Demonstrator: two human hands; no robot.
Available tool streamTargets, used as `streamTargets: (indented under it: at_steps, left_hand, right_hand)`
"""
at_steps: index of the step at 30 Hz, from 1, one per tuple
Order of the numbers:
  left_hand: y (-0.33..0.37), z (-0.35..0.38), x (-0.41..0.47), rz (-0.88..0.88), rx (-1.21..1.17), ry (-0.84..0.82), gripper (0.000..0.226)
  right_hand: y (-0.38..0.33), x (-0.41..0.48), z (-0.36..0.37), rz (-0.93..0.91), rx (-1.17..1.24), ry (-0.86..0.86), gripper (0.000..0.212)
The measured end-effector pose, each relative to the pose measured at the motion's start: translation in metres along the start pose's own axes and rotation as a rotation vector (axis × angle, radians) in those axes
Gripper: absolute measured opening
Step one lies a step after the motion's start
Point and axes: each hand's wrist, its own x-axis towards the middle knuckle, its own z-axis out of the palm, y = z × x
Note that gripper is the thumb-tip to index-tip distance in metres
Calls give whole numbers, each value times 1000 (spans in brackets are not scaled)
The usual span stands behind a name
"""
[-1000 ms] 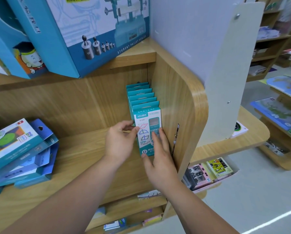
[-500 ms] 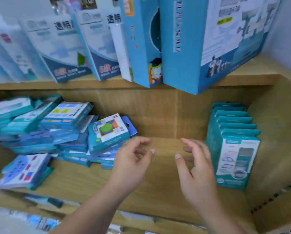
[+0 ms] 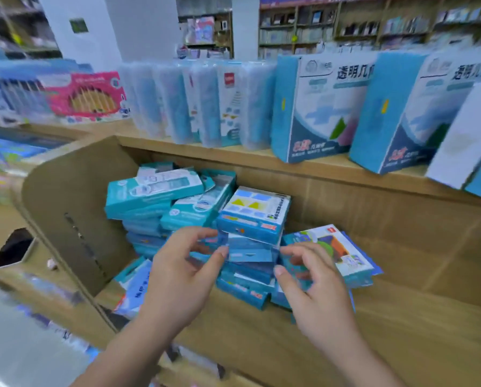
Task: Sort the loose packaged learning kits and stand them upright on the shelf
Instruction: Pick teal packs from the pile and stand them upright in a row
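A loose heap of blue and teal packaged kits [image 3: 194,216] lies flat and tilted at the left end of the wooden shelf [image 3: 401,297]. A box with yellow triangles [image 3: 254,212] tops the middle stack, and a kit with a green and orange picture [image 3: 345,255] leans at the right. My left hand [image 3: 178,275] hovers in front of the heap, fingers loosely spread, holding nothing. My right hand [image 3: 314,286] reaches toward the picture kit with relaxed fingers, also holding nothing. The frame is blurred by motion.
Tall blue boxes [image 3: 317,107] and clear-wrapped packs [image 3: 200,104] stand on the shelf above. A curved wooden side panel [image 3: 74,219] closes the shelf on the left. A pink box [image 3: 85,93] sits at the far left. Bare shelf board stretches to the right of the heap.
My view has swung left from the upright row of teal boxes to the loose heap. Both hands left the row and now hover at the heap, holding nothing.
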Motion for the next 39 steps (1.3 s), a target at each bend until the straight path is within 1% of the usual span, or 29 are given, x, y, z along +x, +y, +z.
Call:
streamTargets:
  at_steps: [5, 7, 9, 11, 13, 16, 18, 21, 24, 26, 29, 32, 34, 36, 39]
  left_hand:
    - [-33, -74, 62, 152, 107, 31, 23]
    - [-43, -98, 83, 223, 197, 42, 25]
    - [-52, -117, 103, 270, 311, 19, 30]
    - [-59, -130, 123, 311, 445, -30, 38]
    - [-67, -136, 140, 314, 512, -99, 49]
    - [-77, -138, 157, 256, 604, -228, 71]
    - [-82, -137, 163, 199, 642, -319, 80]
    - [-87, -136, 165, 148, 637, -399, 81]
    - [-88, -138, 166, 144, 634, -391, 85]
    - [-85, -142, 166, 120, 641, -400, 90]
    - [-80, -147, 161, 104, 631, -413, 97]
    - [-77, -154, 152, 66, 564, -430, 97]
    - [-78, -158, 145, 65, 543, -430, 104]
    - [-81, -159, 136, 57, 511, -421, 113]
    - [-83, -155, 119, 53, 443, -367, 112]
  right_hand:
    - [-50, 27, 65, 21, -50, 25, 23]
    - [-64, 33, 87, 56, -45, 40, 21]
    - [-74, 39, 104, 114, -26, 35, 19]
    - [-79, 44, 116, 166, -48, 29, 24]
    - [-84, 48, 124, 219, -66, 37, 28]
    - [-89, 54, 133, 250, -104, 70, 30]
    - [-93, 59, 138, 265, -137, 79, 32]
    - [-98, 65, 145, 285, -145, 90, 28]
    - [-98, 65, 155, 295, -83, 151, 13]
    - [-98, 62, 161, 310, -37, 201, 10]
    - [-100, 56, 163, 365, 108, 238, 16]
    - [-108, 49, 158, 435, 296, 235, 29]
    - [-112, 44, 153, 488, 406, 210, 36]
    - [-115, 38, 147, 549, 487, 161, 40]
    - [-114, 30, 138, 599, 542, 123, 42]
